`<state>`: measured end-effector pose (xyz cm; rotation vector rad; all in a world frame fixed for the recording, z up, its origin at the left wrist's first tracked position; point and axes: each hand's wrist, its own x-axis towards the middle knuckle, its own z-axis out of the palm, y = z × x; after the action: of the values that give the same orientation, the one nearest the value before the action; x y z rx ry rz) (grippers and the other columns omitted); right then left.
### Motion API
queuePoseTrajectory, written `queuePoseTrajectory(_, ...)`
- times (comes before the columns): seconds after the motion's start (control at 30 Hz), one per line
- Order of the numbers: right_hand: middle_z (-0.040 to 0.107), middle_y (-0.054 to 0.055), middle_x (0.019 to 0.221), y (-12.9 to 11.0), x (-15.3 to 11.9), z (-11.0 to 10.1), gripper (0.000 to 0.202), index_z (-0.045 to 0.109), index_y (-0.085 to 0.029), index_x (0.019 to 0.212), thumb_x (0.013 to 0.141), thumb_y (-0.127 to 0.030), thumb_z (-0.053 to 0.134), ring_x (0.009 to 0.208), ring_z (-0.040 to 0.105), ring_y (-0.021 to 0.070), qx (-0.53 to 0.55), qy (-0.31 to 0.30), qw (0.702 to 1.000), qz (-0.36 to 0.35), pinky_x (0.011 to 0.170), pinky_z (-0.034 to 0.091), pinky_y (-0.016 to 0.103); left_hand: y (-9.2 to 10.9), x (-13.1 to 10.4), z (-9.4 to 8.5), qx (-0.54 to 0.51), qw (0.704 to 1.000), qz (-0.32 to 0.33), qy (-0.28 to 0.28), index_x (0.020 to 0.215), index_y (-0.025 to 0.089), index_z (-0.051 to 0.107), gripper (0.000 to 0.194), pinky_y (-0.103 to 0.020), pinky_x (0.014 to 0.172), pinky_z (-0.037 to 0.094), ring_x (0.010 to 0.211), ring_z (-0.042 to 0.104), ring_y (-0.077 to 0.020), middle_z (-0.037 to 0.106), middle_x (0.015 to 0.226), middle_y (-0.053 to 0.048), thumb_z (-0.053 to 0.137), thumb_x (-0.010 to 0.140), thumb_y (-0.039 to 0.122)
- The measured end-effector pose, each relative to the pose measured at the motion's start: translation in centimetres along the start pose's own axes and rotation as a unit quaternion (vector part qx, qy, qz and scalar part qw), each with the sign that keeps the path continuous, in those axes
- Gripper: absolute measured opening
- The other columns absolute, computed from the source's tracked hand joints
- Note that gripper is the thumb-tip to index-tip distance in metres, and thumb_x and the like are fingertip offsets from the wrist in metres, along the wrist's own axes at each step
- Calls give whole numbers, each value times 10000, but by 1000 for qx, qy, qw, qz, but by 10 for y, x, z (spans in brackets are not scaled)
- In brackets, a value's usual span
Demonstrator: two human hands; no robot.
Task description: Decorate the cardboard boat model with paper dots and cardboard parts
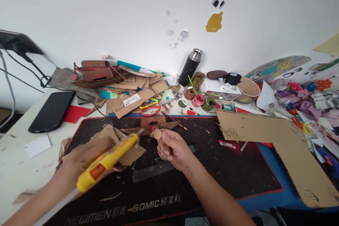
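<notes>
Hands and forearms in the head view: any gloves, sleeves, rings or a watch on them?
Both are bare. The left hand and right hand show no gloves, rings or watch, and no sleeve reaches either forearm within the picture. No markings are visible.

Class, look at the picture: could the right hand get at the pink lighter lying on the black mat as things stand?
Probably yes. The right hand pinches a small round disc, but the mat between it and the lighter holds only scraps; nothing blocks the way.

Glue gun (108,160) tip blurred, grip hidden inside left hand (84,157). Small disc (157,134) half covered by right hand (173,148) fingers; make unclear. Big cardboard sheet (278,141) cut off at right edge. Dark device (16,42) cropped at left, blurred.
</notes>
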<state>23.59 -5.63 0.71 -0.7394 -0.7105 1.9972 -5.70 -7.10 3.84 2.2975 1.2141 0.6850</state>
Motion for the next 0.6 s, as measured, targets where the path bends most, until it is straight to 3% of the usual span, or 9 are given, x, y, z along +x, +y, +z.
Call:
queuePoseTrajectory(0.1, 444, -113, 489, 2, -1, -2, 447, 701, -154, 934, 894, -569, 863, 381, 229, 42, 0, 1, 1000, 5, 406, 149, 225, -10, 7, -20, 68, 981, -164, 73, 1113, 316, 616, 309, -309, 685, 525, 831, 741, -251, 768, 978, -18, 539, 984, 586)
queuePoseTrajectory(0.23, 454, -112, 483, 3, -1, -1, 442, 681, -164, 918, 887, -561, 872, 377, 234, 42, 8, 6, 1000, 6, 406, 151, 225, -37, 24, -30, 226, 939, -256, 20, 944, 254, 542, 255, -356, 683, 460, 862, 696, -303, 709, 996, -104, 402, 964, 467)
queuePoseTrajectory(0.37, 451, -107, 489, 3, -2, 1, 437, 694, -161, 905, 882, -557, 877, 386, 238, 43, 3, 4, 1000, 11, 402, 142, 224, -65, 31, -20, 306, 914, -263, -38, 1117, 218, 545, 260, -340, 782, 482, 1050, 688, -304, 688, 1188, -126, 364, 1019, 378)
queuePoseTrajectory(0.47, 448, -107, 486, 4, -3, 1, 440, 722, -151, 944, 879, -558, 878, 388, 235, 46, -4, 7, 1000, 12, 401, 138, 224, -81, 30, -9, 327, 912, -244, -43, 1227, 184, 535, 340, -366, 926, 507, 1130, 674, -315, 674, 1237, -151, 376, 1033, 414)
queuePoseTrajectory(0.6, 452, -106, 487, 5, -3, -1, 432, 718, -155, 930, 883, -555, 875, 387, 242, 47, -7, 13, 1000, 16, 403, 145, 225, -97, 26, -4, 311, 920, -236, -43, 1252, 168, 563, 397, -399, 1005, 516, 1114, 685, -313, 679, 1228, -152, 404, 1014, 444)
